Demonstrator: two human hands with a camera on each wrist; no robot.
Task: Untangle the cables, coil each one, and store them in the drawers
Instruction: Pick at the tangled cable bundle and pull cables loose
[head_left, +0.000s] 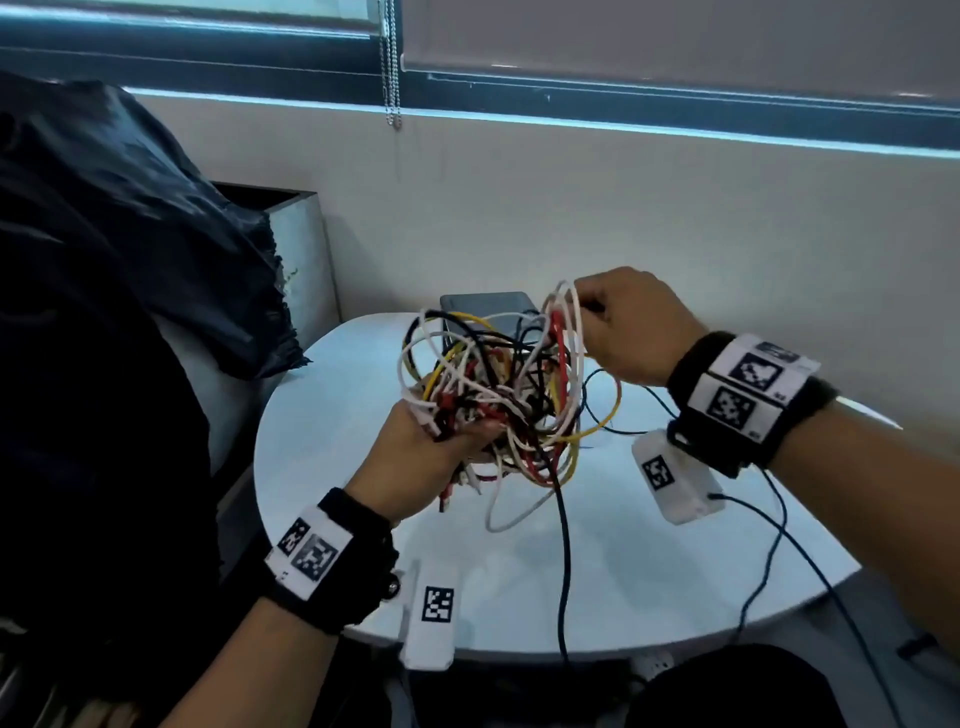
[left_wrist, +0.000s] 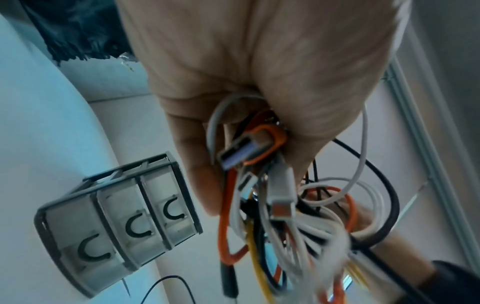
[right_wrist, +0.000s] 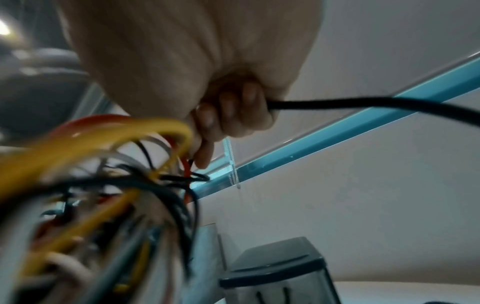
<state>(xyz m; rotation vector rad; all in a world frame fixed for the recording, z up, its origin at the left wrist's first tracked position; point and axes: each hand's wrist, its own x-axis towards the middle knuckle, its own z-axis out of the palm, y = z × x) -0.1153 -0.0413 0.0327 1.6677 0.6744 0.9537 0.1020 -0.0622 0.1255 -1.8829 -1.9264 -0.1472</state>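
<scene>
A tangle of white, red, yellow and black cables (head_left: 498, 395) hangs in the air above the white round table (head_left: 322, 447). My left hand (head_left: 421, 457) grips the bundle from below, its fingers curled round several cables and plugs (left_wrist: 259, 164). My right hand (head_left: 618, 322) pinches loops at the top right of the tangle, and a black cable (right_wrist: 363, 102) passes through its curled fingers (right_wrist: 233, 107). The small grey drawer unit (head_left: 485, 306) stands behind the tangle, partly hidden. In the left wrist view the drawer unit (left_wrist: 116, 222) shows three shut drawers with curved handles.
A dark jacket or bag (head_left: 104, 260) lies on a seat to the left. A grey box (head_left: 298, 249) stands against the wall. A black cable (head_left: 563, 571) hangs from the tangle over the table's front edge. Thin blue leads (head_left: 769, 561) trail from my right wrist.
</scene>
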